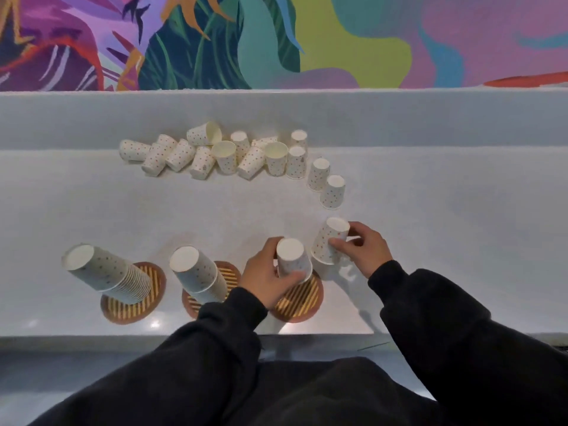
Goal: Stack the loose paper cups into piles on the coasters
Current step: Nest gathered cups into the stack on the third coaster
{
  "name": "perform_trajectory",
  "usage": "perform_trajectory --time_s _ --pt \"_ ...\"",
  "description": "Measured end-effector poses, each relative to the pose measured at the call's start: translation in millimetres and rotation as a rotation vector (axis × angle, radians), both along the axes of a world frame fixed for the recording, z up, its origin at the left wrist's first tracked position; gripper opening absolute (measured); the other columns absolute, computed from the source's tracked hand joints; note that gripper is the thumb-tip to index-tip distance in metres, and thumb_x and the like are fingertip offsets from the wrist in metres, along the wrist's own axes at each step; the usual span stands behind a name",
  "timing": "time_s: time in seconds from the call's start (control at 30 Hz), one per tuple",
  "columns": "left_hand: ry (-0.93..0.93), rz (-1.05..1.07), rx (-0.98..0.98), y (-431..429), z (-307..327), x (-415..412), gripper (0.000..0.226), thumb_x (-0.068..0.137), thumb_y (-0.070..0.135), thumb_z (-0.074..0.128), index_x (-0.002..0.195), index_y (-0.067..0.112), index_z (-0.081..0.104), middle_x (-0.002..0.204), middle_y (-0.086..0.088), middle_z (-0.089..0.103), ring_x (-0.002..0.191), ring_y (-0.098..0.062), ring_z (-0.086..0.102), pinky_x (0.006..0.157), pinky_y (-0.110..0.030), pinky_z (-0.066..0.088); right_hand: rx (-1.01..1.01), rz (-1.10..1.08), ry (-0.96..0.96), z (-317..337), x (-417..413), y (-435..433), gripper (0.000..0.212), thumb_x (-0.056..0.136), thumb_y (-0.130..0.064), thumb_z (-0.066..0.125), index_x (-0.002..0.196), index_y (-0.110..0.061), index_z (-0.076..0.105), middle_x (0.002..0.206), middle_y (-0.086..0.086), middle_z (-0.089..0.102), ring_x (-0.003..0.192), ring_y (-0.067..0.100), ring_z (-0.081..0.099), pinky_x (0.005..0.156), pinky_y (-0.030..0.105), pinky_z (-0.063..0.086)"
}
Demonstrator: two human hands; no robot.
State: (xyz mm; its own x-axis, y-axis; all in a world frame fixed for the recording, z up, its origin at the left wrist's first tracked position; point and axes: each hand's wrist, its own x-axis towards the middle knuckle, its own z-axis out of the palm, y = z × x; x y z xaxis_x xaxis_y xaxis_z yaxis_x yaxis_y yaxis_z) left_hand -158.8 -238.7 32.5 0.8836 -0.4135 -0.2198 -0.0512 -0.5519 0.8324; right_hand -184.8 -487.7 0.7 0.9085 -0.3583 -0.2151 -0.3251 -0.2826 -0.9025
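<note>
- White counter [92,210], mural [276,41] behind.
- Left hand [264,278] wraps inverted paper cup [292,259], on striped coaster [304,302] under grip.
- Right hand [365,250] pinches next cup [330,241], just beside.
- Step: starting 3rd pile; next prob. lift it over, seat square.
- Loose cups [227,155] well beyond both hands.

Looking down now at a person in dark clothing: the left sleeve [215,348] is black, thick and soft, creased in broad folds, and the right sleeve [455,327] matches it, the same matte black fabric. Each ends in a snug, gathered band at the wrist: there's the left cuff [246,299], and there's the right cuff [390,278]. Past the cuffs, the left hand [267,275] and right hand [365,250] are bare. Low in view, the garment's front [307,392] shows the same black, loosely rumpled.
</note>
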Motion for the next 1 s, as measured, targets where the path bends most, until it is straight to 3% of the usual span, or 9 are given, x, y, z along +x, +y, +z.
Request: perform_trajectory --time_s 0.13,0.3,0.5,0.63,0.83,0.93,1.0 --pt "0.071 0.005 0.069 5.4 -35.2 -11.9 0.068 0.081 0.043 0.084 0.13 0.045 0.038 0.132 0.012 0.06 0.119 -0.01 0.055 0.106 -0.034 0.05 0.025 0.015 -0.031 3.7 -7.6 13.2 0.043 0.089 -0.032 0.079 0.128 -0.026 0.063 0.122 -0.008 0.067 0.106 0.017 0.063 0.089 0.031 0.052" --pt "0.049 -0.022 0.132 3.5 -54.7 -17.4 0.074 0.079 0.046 0.084 0.139 0.038 0.042 0.132 0.011 0.06 0.121 -0.011 0.057 0.097 -0.023 0.043 0.103 0.044 -0.062 -2.9 -16.3 34.2 0.043 0.089 -0.032 0.078 0.129 -0.034 0.062 0.124 -0.016 0.067 0.111 0.012 0.063 0.095 0.037 0.058" --pt "-0.037 -0.063 0.186 10.2 -59.9 -16.5 0.077 0.077 0.036 0.088 0.142 0.031 0.049 0.132 0.009 0.061 0.122 -0.011 0.055 0.1 -0.022 0.038 0.089 0.082 -0.177 -1.2 -30.7 57.9 0.043 0.093 -0.029 0.075 0.128 -0.044 0.055 0.122 -0.025 0.063 0.112 0.005 0.062 0.083 0.02 0.055" --pt "-0.036 -0.044 0.171 12.7 -66.8 -13.5 0.075 0.073 0.04 0.089 0.137 0.029 0.051 0.125 0.006 0.064 0.114 -0.014 0.06 0.093 -0.022 0.044 -0.044 0.22 -0.207 -1.4 -34.4 71.2 0.05 0.087 -0.047 0.073 0.133 -0.039 0.055 0.127 -0.022 0.062 0.115 0.004 0.06 0.087 0.019 0.053" --pt "0.07 0.002 0.097 14.9 -72.2 -12.7 0.101 0.07 0.04 0.091 0.15 0.035 0.029 0.13 0.015 0.054 0.118 -0.005 0.053 0.09 -0.012 0.038 -0.239 0.409 -0.104 -33.7 -37.0 83.7 0.056 0.087 -0.055 0.072 0.138 -0.043 0.05 0.13 -0.022 0.057 0.119 -0.007 0.052 0.103 0.024 0.046" --pt "0.003 -0.041 0.082 17.6 -73.3 -13.9 0.087 0.068 0.038 0.092 0.136 0.049 0.038 0.121 0.027 0.052 0.113 0.009 0.051 0.084 -0.001 0.035 -0.256 0.403 -0.068 -50.4 -39.1 81.7 0.061 0.087 -0.057 0.071 0.142 -0.048 0.046 0.133 -0.025 0.055 0.122 -0.008 0.05 0.107 0.026 0.046" --pt "-0.044 -0.063 0.085 19.5 -74.3 -14.2 0.072 0.074 0.039 0.088 0.127 0.055 0.042 0.119 0.034 0.052 0.111 0.016 0.048 0.089 0.001 0.034 -0.257 0.407 -0.067 -55.0 -37.9 80.6 0.063 0.086 -0.057 0.073 0.143 -0.048 0.045 0.134 -0.024 0.055 0.122 -0.007 0.051 0.107 0.025 0.045"
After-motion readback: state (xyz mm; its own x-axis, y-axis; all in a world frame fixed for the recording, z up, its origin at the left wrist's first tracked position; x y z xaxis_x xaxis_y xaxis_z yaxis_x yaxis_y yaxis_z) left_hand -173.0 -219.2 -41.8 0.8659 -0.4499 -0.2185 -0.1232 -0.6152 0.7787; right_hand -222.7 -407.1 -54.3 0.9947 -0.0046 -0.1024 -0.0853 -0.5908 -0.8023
